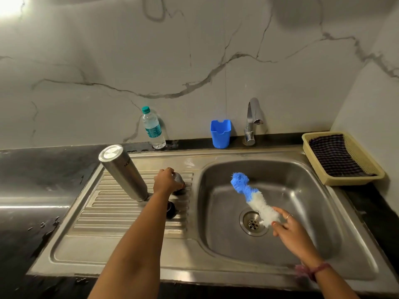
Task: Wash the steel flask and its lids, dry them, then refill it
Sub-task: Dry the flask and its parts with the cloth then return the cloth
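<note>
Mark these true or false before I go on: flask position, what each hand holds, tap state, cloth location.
1. The steel flask stands upside down on the drainboard. True.
2. The right hand holds a sponge. False: it holds a blue and white bottle brush over the sink basin.
3. The left hand grips a lid on the drainboard. True.
4. The tap is running. False: no water shows.
5. The dark cloth lies in the basin. False: it lies in the yellow basket.

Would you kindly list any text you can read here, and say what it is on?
Flask: dark lettering near its upturned base, beginning "NO"; the rest is unreadable.
Bottle: teal label with white print, too small and blurred to read.
No other text is visible.
</note>
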### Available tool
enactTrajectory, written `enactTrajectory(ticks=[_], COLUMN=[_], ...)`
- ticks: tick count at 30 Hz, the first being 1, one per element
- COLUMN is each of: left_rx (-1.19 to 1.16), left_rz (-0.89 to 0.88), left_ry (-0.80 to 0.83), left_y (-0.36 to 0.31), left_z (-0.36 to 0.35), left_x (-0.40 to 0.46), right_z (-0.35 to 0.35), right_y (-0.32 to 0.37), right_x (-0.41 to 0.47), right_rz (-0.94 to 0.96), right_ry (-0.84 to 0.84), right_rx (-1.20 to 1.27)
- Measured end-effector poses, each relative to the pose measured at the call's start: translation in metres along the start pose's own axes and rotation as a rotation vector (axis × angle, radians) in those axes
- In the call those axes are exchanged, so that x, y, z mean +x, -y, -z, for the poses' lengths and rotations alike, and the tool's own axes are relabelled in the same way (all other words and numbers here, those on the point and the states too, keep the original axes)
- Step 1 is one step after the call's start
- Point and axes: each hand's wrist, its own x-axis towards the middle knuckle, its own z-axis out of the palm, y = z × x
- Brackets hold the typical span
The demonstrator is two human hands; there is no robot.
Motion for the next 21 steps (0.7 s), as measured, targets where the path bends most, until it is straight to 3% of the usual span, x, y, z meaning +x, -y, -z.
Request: enactTrajectory(ticks=[13,18,21], left_rx=[0.038,0.019,-0.063], left_rz=[0.019,-0.028,-0.098], left_ry=[0.005,-0.074,-0.129], left_y=[0.002,-0.013,-0.029], left_z=[-0.011,-0.01,-0.011], left_x=[-0.006,-0.019,-0.029], right_z=[0.039,0.057,0.065], right_y=[0.026,0.037,0.042], right_x=[0.006,0.004,0.001], right_rz=[0.179,0.162,0.313], right_ry=[0.166,0.059,-0.119], right_rx=[-0.151,-0.308,-0.417])
